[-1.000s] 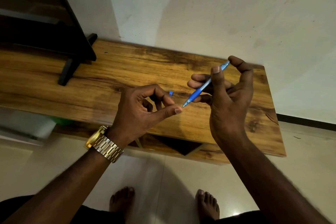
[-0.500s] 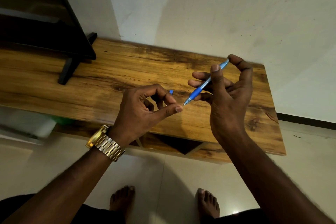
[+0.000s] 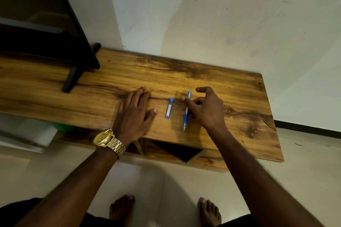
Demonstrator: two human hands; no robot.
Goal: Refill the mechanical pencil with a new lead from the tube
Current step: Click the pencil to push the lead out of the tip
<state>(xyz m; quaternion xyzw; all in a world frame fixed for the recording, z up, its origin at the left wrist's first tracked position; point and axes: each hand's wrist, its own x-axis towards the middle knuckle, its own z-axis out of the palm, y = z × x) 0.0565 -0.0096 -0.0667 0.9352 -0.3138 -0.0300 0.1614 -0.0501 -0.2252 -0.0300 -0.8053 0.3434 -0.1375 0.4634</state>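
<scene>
Both hands are down now: pencil [image 3: 186, 110] laid on the surface [image 3: 239, 101] at centre frame, right hand [image 3: 207, 109] fingers loosening off it, left hand [image 3: 133, 111] flat, tube [image 3: 169, 108] between — refill apparently finished.

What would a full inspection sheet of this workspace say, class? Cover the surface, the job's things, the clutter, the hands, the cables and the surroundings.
Surface: wooden table, dark grain patches, open shelf below.
Job's things: blue mechanical pencil lying on the table, tip toward the person; lead tube with blue cap lying just left of it, apart.
Clutter: nothing seen.
Hands: left hand flat on the table, fingers straight, gold watch on its wrist; right hand over the pencil, fingers curled around its barrel; whether the grip has let go cannot be told.
Cables: nothing seen.
Surroundings: black screen on a stand at left, white wall, tiled floor, bare feet.
</scene>
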